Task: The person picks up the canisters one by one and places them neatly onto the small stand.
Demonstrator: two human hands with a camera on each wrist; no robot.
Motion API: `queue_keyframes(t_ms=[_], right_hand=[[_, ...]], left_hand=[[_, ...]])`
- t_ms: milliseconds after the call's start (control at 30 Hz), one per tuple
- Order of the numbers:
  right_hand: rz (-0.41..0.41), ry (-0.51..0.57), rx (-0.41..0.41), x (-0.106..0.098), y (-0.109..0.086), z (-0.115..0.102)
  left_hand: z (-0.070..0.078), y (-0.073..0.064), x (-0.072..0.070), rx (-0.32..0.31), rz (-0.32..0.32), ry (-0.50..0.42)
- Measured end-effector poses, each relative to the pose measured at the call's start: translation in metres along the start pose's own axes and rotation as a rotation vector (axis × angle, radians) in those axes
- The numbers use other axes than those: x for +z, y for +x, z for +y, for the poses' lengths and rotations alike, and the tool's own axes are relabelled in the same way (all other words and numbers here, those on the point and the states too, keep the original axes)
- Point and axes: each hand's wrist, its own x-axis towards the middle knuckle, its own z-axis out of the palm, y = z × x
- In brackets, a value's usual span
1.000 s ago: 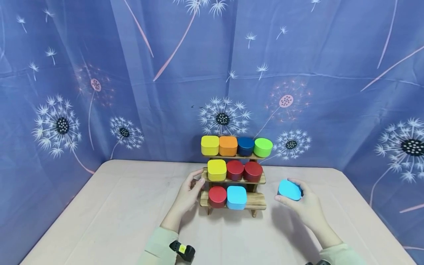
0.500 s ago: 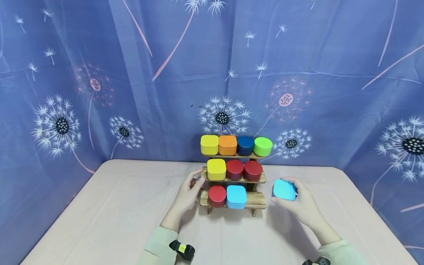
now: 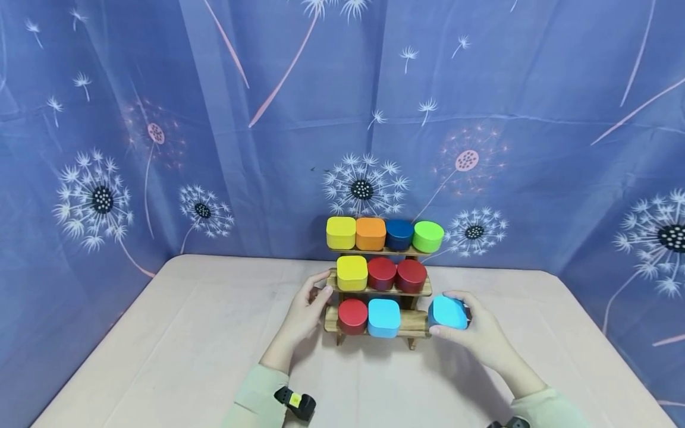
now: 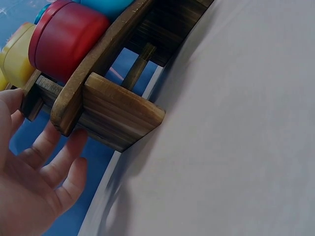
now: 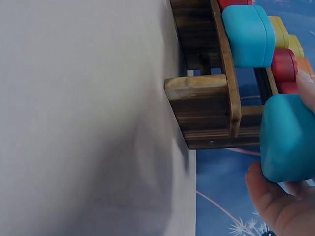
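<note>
A three-tier wooden display stand [image 3: 414, 321] holds several small lidded tins. My left hand [image 3: 301, 312] grips the left end of its middle tier with thumb and finger; the other fingers [image 4: 66, 160] are spread beside the stand in the left wrist view. My right hand [image 3: 481, 333] holds a light-blue rounded-square tin [image 3: 448, 312] between thumb and fingers, at the right end of the bottom tier. In the right wrist view this tin [image 5: 288, 137] is just off the stand's end. On the bottom tier sit a red round tin [image 3: 352, 317] and another light-blue tin [image 3: 383, 318].
On the middle tier are a yellow tin [image 3: 352, 273] and two dark red tins [image 3: 382, 273]. The top tier bears yellow, orange [image 3: 370, 234], navy [image 3: 399, 235] and green [image 3: 428, 237] tins. A blue dandelion-print cloth [image 3: 289, 148] hangs behind the pale table [image 3: 187, 356].
My right hand has carried the light-blue tin leftward, up to the right end of the bottom tier. My left hand has stayed at the stand's left side.
</note>
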Motion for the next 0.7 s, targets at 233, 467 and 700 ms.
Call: queue_keyframes(t_ms=[233,467,700], right_hand=[[-0.016,-0.005,0.012,0.007,0.000,-0.002],[0.013,-0.006,0.023,0.016,0.002,-0.007],[0.021,-0.025,0.018,0.026,0.000,-0.008]], left_hand=[[-0.001,0.001,0.001,0.000,-0.003,-0.006],[0.000,0.003,0.001,-0.007,0.000,-0.020],[-0.001,0.001,0.000,0.009,-0.006,-0.005]])
